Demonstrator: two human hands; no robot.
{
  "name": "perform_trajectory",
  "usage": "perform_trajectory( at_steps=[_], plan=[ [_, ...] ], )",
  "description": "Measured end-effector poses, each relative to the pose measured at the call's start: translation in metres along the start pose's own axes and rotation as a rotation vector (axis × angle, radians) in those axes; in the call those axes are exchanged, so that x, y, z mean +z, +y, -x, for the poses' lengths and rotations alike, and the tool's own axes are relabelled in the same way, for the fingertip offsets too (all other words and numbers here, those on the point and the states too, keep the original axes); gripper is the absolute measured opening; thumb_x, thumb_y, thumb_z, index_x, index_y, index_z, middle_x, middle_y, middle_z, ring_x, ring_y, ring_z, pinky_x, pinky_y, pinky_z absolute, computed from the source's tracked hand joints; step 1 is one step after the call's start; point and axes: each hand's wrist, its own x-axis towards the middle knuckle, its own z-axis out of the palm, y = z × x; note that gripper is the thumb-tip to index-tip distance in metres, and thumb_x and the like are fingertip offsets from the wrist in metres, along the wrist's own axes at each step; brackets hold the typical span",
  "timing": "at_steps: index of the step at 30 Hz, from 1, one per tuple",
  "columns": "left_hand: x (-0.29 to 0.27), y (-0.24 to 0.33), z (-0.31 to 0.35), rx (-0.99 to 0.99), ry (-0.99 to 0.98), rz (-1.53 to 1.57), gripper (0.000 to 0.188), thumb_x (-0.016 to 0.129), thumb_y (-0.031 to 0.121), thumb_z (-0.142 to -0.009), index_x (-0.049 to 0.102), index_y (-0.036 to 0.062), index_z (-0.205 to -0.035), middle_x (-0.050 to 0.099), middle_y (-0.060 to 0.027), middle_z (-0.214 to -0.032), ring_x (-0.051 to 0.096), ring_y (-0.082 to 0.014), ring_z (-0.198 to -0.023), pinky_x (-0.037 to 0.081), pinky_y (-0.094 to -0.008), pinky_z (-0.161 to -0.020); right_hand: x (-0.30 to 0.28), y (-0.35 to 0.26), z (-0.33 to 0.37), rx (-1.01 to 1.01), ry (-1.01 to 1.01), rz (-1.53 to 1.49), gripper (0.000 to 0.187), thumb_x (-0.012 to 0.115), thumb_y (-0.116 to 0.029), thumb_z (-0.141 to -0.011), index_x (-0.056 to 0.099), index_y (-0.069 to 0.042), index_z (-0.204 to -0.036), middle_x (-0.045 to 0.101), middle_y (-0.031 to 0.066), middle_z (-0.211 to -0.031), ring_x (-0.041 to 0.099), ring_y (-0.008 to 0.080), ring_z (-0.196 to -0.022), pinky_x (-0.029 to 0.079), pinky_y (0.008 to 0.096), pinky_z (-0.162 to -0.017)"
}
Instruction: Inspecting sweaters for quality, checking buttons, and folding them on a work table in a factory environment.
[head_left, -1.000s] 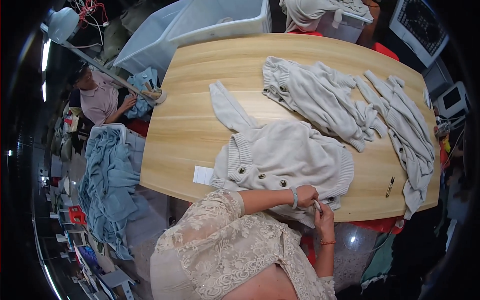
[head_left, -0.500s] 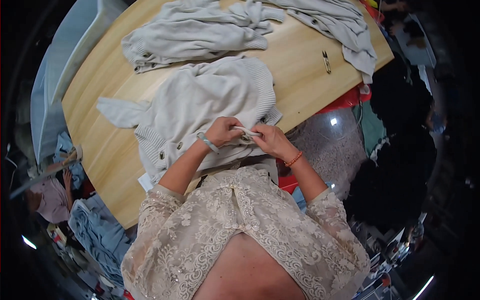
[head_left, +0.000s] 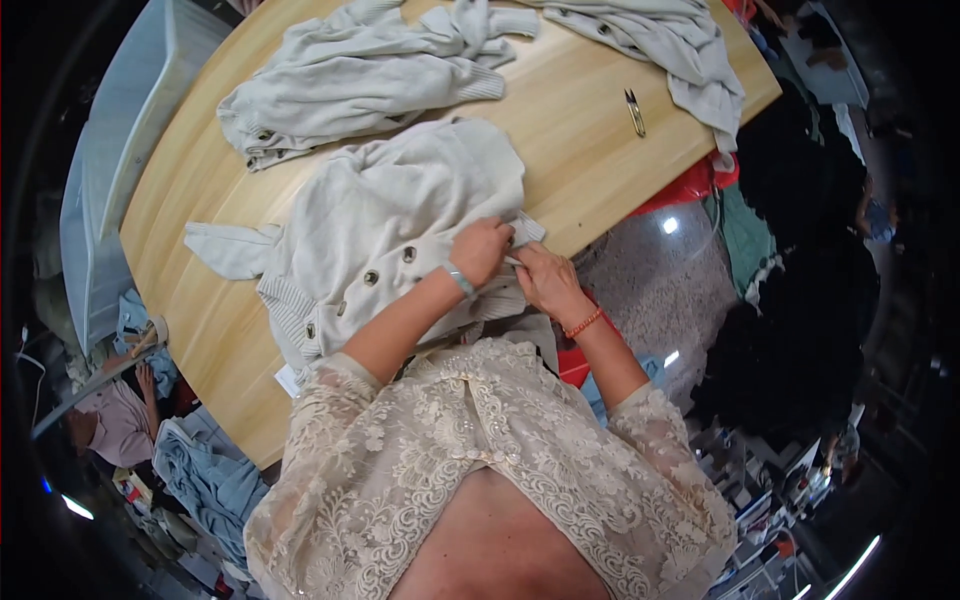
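A cream knitted cardigan (head_left: pixel 390 200) with dark buttons lies on the wooden table, its near edge close to my body. At the right end of its button band, my left hand (head_left: pixel 482 250) has its fingers closed on the knit. Just beside it, my right hand (head_left: pixel 548 280) pinches the edge of the same garment. A dark button shows near the left fingertips, and several more run leftward along the band. One sleeve (head_left: pixel 228 250) sticks out to the left. The parts of the cloth between my fingers are mostly hidden.
Another cream cardigan (head_left: pixel 350 85) lies farther back on the table (head_left: pixel 570 130), and one more (head_left: pixel 665 50) hangs over its right edge. Small thread snips (head_left: pixel 635 113) rest at the right. Blue garments (head_left: pixel 205 480) are heaped at lower left; a large black pile (head_left: pixel 790 330) stands right.
My left hand has moved right and up along the button band, baring more buttons behind it. My right hand has shifted slightly right, still at the edge.
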Motion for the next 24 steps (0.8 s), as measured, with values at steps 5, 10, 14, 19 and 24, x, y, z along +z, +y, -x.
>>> perform_trajectory(
  at_steps=[5,10,14,19,24],
  plan=[
    [0.008,-0.001,-0.018,-0.068,-0.195,-0.110,0.016,0.061,0.011,-0.068,0.060,0.0024,-0.082,0.058,-0.0201,-0.087,0.058,-0.0387,-0.082,0.047,-0.0458,-0.073,0.011,0.012,0.006,0.040,0.010,-0.143,0.012,0.060,-0.011,-0.079,0.062,-0.004,-0.088,0.058,0.0153,-0.085,0.058,0.0366,-0.081,0.047,0.0434,-0.070],
    [0.014,-0.008,-0.013,-0.194,-0.194,0.196,0.012,0.066,0.014,-0.067,0.062,0.0030,-0.071,0.063,-0.0163,-0.072,0.062,-0.0325,-0.071,0.049,-0.0399,-0.064,0.011,0.006,0.006,-0.002,0.032,-0.127,0.012,0.062,-0.004,-0.077,0.061,0.000,-0.089,0.059,0.0165,-0.082,0.061,0.0325,-0.073,0.049,0.0370,-0.063],
    [0.008,-0.008,-0.008,-0.439,-0.132,0.701,0.008,0.070,0.010,-0.071,0.067,0.0019,-0.071,0.063,-0.0060,-0.061,0.055,-0.0103,-0.055,0.045,-0.0272,-0.053,0.003,-0.002,0.000,0.052,0.132,-0.212,0.013,0.061,-0.002,-0.078,0.059,-0.002,-0.091,0.058,0.0153,-0.081,0.059,0.0318,-0.069,0.047,0.0390,-0.061],
    [0.010,-0.010,-0.006,-0.526,-0.065,1.009,0.008,0.072,0.008,-0.075,0.069,0.0007,-0.074,0.063,-0.0004,-0.063,0.052,-0.0058,-0.056,0.043,-0.0223,-0.052,-0.012,-0.016,-0.009,0.186,0.138,-0.305,0.027,0.062,-0.001,-0.078,0.058,0.000,-0.104,0.060,0.0152,-0.083,0.060,0.0276,-0.066,0.050,0.0352,-0.063],
    [-0.003,-0.006,0.002,-0.559,-0.054,1.202,0.009,0.074,0.010,-0.075,0.069,0.0017,-0.075,0.062,0.0010,-0.065,0.052,-0.0053,-0.058,0.043,-0.0203,-0.053,-0.019,-0.015,-0.015,-0.092,0.064,-0.069,0.032,0.062,-0.002,-0.076,0.056,0.003,-0.108,0.057,0.0181,-0.091,0.059,0.0323,-0.076,0.049,0.0368,-0.064]
  ],
)
